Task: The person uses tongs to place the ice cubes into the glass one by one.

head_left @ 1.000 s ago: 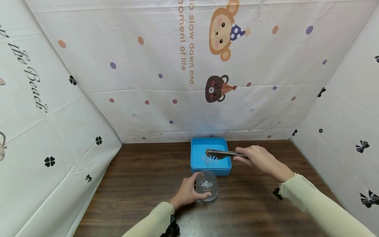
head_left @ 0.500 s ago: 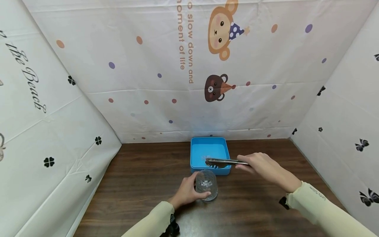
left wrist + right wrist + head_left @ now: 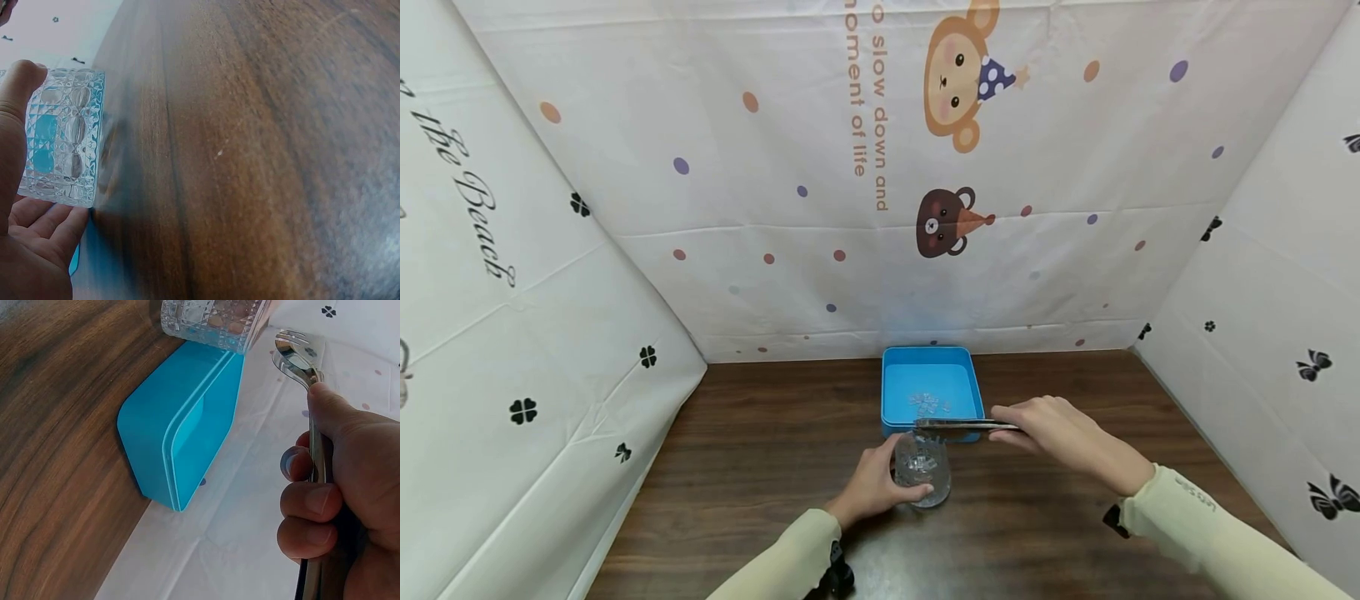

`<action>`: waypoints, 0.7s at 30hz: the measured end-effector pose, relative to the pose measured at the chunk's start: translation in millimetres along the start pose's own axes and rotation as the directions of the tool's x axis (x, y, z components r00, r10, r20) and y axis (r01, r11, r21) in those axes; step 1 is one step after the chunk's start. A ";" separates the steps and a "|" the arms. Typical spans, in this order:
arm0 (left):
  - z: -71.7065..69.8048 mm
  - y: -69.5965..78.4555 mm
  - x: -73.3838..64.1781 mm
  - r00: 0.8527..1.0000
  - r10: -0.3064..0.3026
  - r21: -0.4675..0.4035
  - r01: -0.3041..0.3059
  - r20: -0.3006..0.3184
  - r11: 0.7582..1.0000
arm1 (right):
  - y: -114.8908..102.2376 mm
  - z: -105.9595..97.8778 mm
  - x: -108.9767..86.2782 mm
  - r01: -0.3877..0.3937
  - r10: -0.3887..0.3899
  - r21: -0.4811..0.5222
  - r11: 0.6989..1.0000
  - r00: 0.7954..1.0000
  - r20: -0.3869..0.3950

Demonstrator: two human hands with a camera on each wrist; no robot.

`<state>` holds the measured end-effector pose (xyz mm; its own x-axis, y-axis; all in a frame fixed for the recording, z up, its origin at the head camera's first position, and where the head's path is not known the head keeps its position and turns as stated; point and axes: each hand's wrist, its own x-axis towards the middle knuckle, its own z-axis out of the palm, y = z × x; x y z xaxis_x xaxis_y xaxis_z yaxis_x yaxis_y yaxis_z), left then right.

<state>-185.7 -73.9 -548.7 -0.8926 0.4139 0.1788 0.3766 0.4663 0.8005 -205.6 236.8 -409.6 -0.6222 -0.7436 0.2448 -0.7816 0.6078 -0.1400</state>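
My left hand grips a clear patterned glass, thumb on the near side and fingers behind it. In the left wrist view the glass stands on the wooden table, its side cut in a diamond and oval pattern. Metal tongs with a fork-like end and a spoon-like end are held in my right hand, level above the rim of the glass. The right wrist view shows the tongs' heads close together. Small clear pieces lie in the blue box; others show inside the glass.
The blue box stands right behind the glass, near the table's back edge. The wooden table is enclosed by a printed white cloth at the back and cloths on the left and right.
My right hand has brought the tongs from inside the blue box toward me, out over its front wall to above the glass. My left hand and the glass have stayed in place.
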 end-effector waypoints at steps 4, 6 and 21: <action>0.1 0.3 0.0 1.000 -0.003 0.003 0.003 -0.001 1.000 | -1.3 0.2 -0.2 -0.007 0.007 0.006 1.000 1.000 0.005; -0.1 0.1 0.2 1.000 -0.001 0.007 0.001 -0.001 1.000 | -1.6 0.7 -0.5 -0.012 0.012 0.006 1.000 1.000 0.014; -0.5 0.9 -0.1 1.000 0.007 0.009 -0.007 -0.005 1.000 | 0.0 4.6 -3.0 -0.009 0.009 -0.036 0.999 1.000 0.003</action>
<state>-185.4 -73.9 -547.8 -0.8909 0.4138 0.1873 0.3853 0.4701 0.7941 -203.9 237.7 -414.8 -0.6295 -0.7388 0.2407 -0.7737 0.6243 -0.1074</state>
